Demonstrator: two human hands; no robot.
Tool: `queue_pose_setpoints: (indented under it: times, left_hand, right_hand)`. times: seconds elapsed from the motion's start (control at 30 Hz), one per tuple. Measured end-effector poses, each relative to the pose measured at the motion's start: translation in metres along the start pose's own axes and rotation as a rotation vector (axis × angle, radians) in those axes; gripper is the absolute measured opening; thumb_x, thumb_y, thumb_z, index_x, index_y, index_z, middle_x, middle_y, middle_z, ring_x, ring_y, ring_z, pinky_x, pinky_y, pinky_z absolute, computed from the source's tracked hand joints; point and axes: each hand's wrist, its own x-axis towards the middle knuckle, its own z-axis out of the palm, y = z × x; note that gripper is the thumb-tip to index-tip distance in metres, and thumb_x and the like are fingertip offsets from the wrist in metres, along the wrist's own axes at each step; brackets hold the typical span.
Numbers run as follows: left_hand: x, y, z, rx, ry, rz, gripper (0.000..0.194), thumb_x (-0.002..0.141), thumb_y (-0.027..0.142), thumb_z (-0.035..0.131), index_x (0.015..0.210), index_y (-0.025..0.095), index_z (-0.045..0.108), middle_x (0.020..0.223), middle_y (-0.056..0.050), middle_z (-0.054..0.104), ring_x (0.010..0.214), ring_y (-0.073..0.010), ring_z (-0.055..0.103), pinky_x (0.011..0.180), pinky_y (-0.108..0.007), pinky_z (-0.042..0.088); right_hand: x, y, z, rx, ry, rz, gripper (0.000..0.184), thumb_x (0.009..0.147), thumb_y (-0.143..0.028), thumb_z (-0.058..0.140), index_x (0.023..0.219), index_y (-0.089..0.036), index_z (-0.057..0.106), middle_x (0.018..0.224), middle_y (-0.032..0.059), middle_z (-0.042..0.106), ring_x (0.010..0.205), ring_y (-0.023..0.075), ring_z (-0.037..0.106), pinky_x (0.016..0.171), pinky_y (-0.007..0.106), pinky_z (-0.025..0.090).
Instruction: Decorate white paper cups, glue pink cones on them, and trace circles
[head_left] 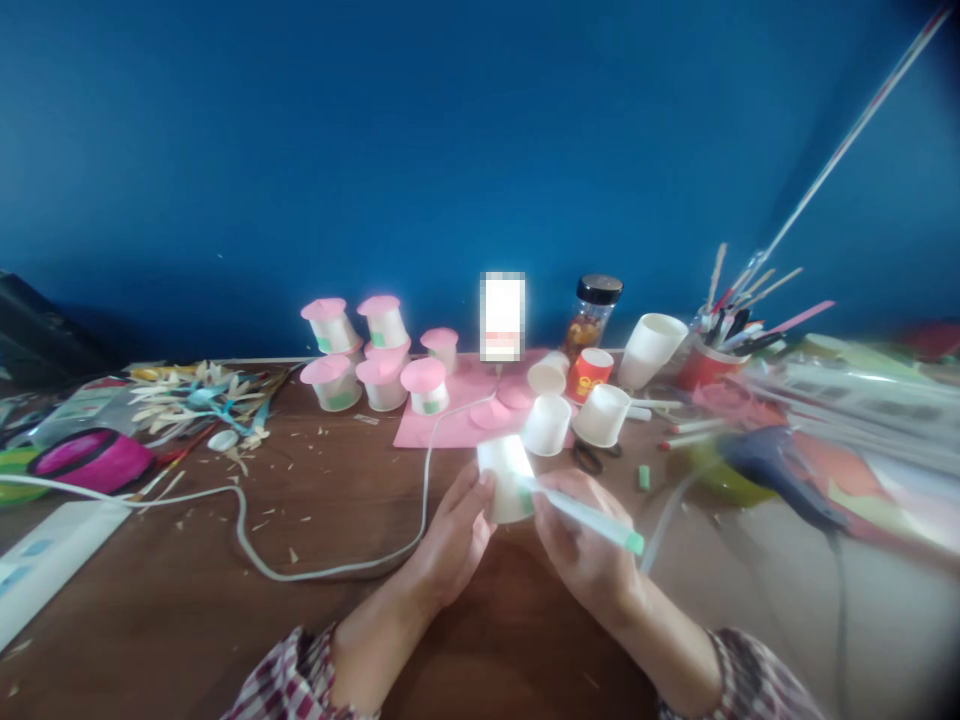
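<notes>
Above the near part of the table, my left hand (459,530) is closed around the side of a white paper cup (501,500). Green colouring shows on the cup's right side. My right hand (581,555) grips a marker (592,520) with a pale barrel and a green end; its tip reaches the cup's wall. A small green marker cap (644,477) lies on the table to the right. Beyond the hands stand more white paper cups (546,424), near black-handled scissors (587,457).
Several cups with pink paper discs (386,365) are stacked at the back left, partly on a pink sheet (409,430). A white cable (285,577) winds across the table. A dark-lidded jar (598,300), a red cup (592,375) and a hot glue gun-like tool (787,470) stand or lie rightward. A power strip (67,550) is at left.
</notes>
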Motion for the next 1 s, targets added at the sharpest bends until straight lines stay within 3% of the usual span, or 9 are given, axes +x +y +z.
queue_pose_setpoints:
  times: [0.33,0.6,1.0]
  left_hand:
    - [0.0005,-0.0017,-0.0051,0.081,-0.001,-0.01,0.021,0.088,0.039,0.057,0.104,0.025,0.061,0.127,-0.003,0.06,0.129,-0.0249,0.043,0.105,-0.039,0.03]
    - [0.0003,-0.0019,-0.0038,0.08,0.0,0.011,0.024,0.084,0.037,0.063,0.104,0.025,0.061,0.118,-0.004,0.064,0.125,-0.0247,0.047,0.105,-0.039,0.031]
    - [-0.0006,-0.001,-0.0042,0.189,-0.03,-0.006,0.033,0.084,0.043,0.063,0.114,0.03,0.059,0.127,-0.004,0.06,0.125,-0.0266,0.048,0.105,-0.044,0.03]
  right_hand:
    - [-0.0015,-0.0012,-0.0007,-0.006,-0.028,0.012,0.007,0.087,-0.015,0.053,0.086,-0.018,0.06,0.071,0.0014,0.062,0.063,0.0137,0.059,0.062,0.025,0.051]
    - [-0.0034,0.0005,0.001,0.022,0.029,-0.017,0.01,0.085,-0.012,0.058,0.092,-0.017,0.061,0.076,0.0029,0.065,0.066,0.0145,0.062,0.063,0.026,0.052]
    - [-0.0056,0.002,0.002,0.057,0.018,-0.031,0.011,0.085,-0.011,0.06,0.095,-0.016,0.061,0.079,0.0043,0.067,0.07,0.0155,0.063,0.066,0.027,0.052]
